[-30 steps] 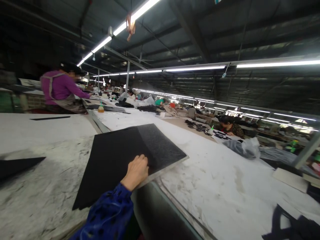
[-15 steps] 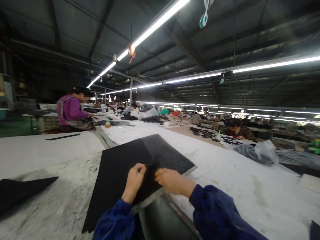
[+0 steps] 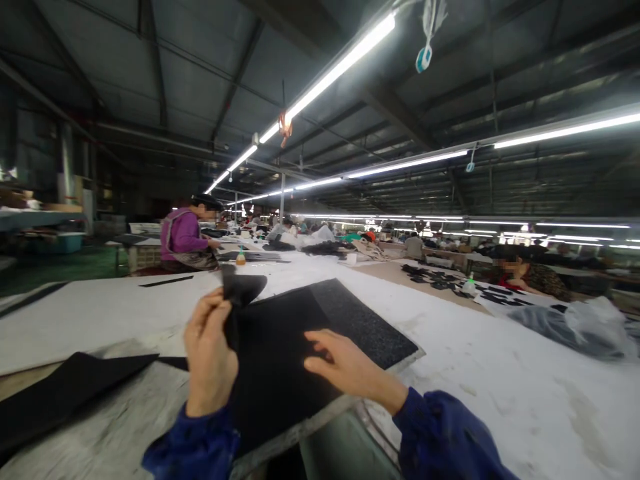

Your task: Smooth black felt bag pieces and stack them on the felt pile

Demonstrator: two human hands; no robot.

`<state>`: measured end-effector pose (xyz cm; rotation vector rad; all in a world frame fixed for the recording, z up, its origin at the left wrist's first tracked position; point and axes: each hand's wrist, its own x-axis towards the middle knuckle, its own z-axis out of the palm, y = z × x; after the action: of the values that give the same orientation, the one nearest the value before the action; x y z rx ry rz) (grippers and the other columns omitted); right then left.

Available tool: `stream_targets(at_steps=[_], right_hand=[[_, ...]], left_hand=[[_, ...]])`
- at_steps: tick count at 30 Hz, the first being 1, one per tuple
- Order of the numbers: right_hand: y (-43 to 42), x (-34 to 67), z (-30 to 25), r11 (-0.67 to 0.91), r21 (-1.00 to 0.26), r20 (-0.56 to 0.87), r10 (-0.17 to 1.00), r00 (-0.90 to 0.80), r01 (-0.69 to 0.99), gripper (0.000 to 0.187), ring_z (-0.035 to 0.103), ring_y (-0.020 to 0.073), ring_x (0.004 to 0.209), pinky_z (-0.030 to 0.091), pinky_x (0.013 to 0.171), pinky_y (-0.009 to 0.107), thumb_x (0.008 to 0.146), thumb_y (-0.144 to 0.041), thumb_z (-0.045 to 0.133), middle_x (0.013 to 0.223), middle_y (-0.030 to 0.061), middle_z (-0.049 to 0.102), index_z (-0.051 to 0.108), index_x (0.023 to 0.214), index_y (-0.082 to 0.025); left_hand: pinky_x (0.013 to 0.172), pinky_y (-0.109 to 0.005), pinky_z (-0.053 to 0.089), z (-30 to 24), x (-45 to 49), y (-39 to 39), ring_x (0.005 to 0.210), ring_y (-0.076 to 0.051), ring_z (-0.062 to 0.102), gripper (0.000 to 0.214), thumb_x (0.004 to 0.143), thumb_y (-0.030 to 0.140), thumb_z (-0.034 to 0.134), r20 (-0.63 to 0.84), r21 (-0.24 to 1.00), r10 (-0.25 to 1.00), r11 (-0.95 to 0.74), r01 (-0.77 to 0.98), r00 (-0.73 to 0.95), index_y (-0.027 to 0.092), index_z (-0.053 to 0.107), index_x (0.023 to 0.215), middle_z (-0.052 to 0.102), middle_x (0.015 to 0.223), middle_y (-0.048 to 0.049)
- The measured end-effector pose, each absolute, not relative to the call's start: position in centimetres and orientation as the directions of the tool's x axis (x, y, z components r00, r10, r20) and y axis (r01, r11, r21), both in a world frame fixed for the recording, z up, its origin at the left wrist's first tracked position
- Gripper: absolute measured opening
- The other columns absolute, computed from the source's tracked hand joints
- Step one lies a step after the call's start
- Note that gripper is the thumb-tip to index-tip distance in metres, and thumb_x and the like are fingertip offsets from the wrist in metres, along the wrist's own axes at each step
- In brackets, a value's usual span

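My left hand (image 3: 213,353) is closed with its fingertips on a thin black piece of fabric (image 3: 245,288), lifted at the left side of the board. The upper end of that piece flops over to the right and is a little blurred. My right hand (image 3: 345,363), thumb and fingers apart, hovers over or just touches the dark surface; which of the two I cannot tell. Beneath both hands lies a board with a smooth black surface (image 3: 280,367) and a speckled dark grey strip (image 3: 367,320) along its right side. Its front edge is pale and worn.
Another black fabric piece (image 3: 75,393) lies on the stained table at left. A bottle with amber liquid (image 3: 241,257) stands beyond the board. Two co-workers sit farther off, one in a purple top (image 3: 185,233). Clear plastic bags (image 3: 595,327) lie at right.
My left hand has moved left and up, lifting the black fabric piece off the board. My right hand's fingers have spread apart. The view has turned slightly left.
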<state>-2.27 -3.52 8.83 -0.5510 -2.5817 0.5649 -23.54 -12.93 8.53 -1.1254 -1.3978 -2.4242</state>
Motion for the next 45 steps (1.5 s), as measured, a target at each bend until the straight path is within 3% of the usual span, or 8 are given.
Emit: stream_targets(at_steps=[5,11,17,21,24,28,35,45], right_hand=[[-7.1,-4.4,11.6,0.691,-0.718,0.427,0.526,-0.735,0.077,0.076,0.052,0.0232,0.111,0.048,0.087,0.037,0.072,-0.04,0.066,0.131,0.0096,0.048,0.032,0.138,-0.023],[-5.8,-6.7,10.6,0.65,-0.681,0.461,0.737,-0.494,0.336,0.037,0.058,0.0228,0.099,0.045,0.089,0.037,0.076,-0.024,0.056,0.104,0.007,0.063,0.055,0.112,-0.018],[-7.0,-7.6,9.1,0.807,-0.498,0.568,0.581,-0.583,0.319,0.018,0.058,0.0188,0.086,0.045,0.077,0.03,0.082,-0.018,0.047,0.093,0.0048,0.062,0.06,0.094,-0.02],[-10.0,-7.5,8.6,0.949,-0.275,0.595,0.293,-0.749,0.153,0.016,0.056,0.0154,0.08,0.044,0.07,0.025,0.084,-0.017,0.046,0.088,0.0012,0.061,0.06,0.089,-0.022],[-11.2,-6.8,8.7,0.985,-0.169,0.597,0.132,-0.791,0.037,0.011,0.054,0.0151,0.082,0.043,0.07,0.024,0.083,-0.018,0.049,0.087,0.0007,0.06,0.059,0.088,-0.021],[-10.9,-6.0,9.2,0.984,-0.179,0.64,0.126,-0.758,0.012,0.012,0.052,0.0128,0.082,0.042,0.071,0.022,0.085,-0.014,0.048,0.088,0.001,0.058,0.058,0.089,-0.019],[-12.9,-7.6,7.3,0.99,-0.128,0.571,0.028,-0.821,-0.055,0.009,0.051,0.0126,0.082,0.041,0.066,0.022,0.08,-0.024,0.06,0.088,-0.0025,0.058,0.058,0.088,-0.022],[-12.8,-7.3,7.7,0.972,-0.163,0.67,-0.019,-0.742,-0.171,0.008,0.05,0.0111,0.08,0.042,0.069,0.019,0.079,-0.014,0.057,0.084,-0.0001,0.057,0.058,0.087,-0.017]], left_hand=[[0.093,-0.037,0.043,5.9,-15.9,-10.6,0.106,-0.022,0.05,0.016,0.088,0.03,0.039,0.761,0.646,0.357,-0.488,0.587,-0.541,0.021,0.051,0.084,0.054,0.109,-0.006],[0.092,-0.038,0.045,2.6,-15.0,-11.7,0.104,-0.022,0.052,0.018,0.091,0.032,0.04,0.723,0.682,0.519,-0.424,0.597,-0.457,0.021,0.054,0.086,0.055,0.109,-0.0076],[0.088,-0.039,0.049,1.2,-20.7,-12.0,0.107,-0.022,0.051,0.028,0.085,0.033,0.05,0.67,0.742,0.404,-0.378,0.554,-0.622,0.022,0.047,0.11,0.049,0.116,-0.0086],[0.089,-0.041,0.048,1.4,-24.8,-10.9,0.114,-0.024,0.047,0.054,0.079,0.023,0.048,0.735,0.663,0.39,-0.247,0.707,-0.554,0.023,0.037,0.132,0.042,0.127,-0.0111],[0.093,-0.044,0.044,1.9,-27.2,-10.3,0.114,-0.026,0.047,0.044,0.076,0.024,0.049,0.777,0.578,0.402,-0.152,0.802,-0.484,0.023,0.054,0.119,0.048,0.122,-0.0088],[0.093,-0.046,0.042,1.5,-29.1,-9.5,0.101,-0.027,0.052,0.028,0.071,0.03,0.053,0.801,0.529,0.372,-0.072,0.845,-0.47,0.024,0.068,0.093,0.06,0.107,-0.0061],[0.087,-0.038,0.047,-0.6,-30.3,-8.7,0.104,-0.025,0.054,0.032,0.073,0.033,0.05,0.748,0.628,0.417,-0.193,0.754,-0.516,0.023,0.065,0.099,0.058,0.11,-0.0059],[0.096,-0.042,0.042,0.7,-30.9,-11.3,0.106,-0.025,0.053,0.02,0.084,0.031,0.045,0.794,0.574,-0.089,-0.213,0.791,-0.601,0.023,0.056,0.098,0.057,0.108,-0.0021]])
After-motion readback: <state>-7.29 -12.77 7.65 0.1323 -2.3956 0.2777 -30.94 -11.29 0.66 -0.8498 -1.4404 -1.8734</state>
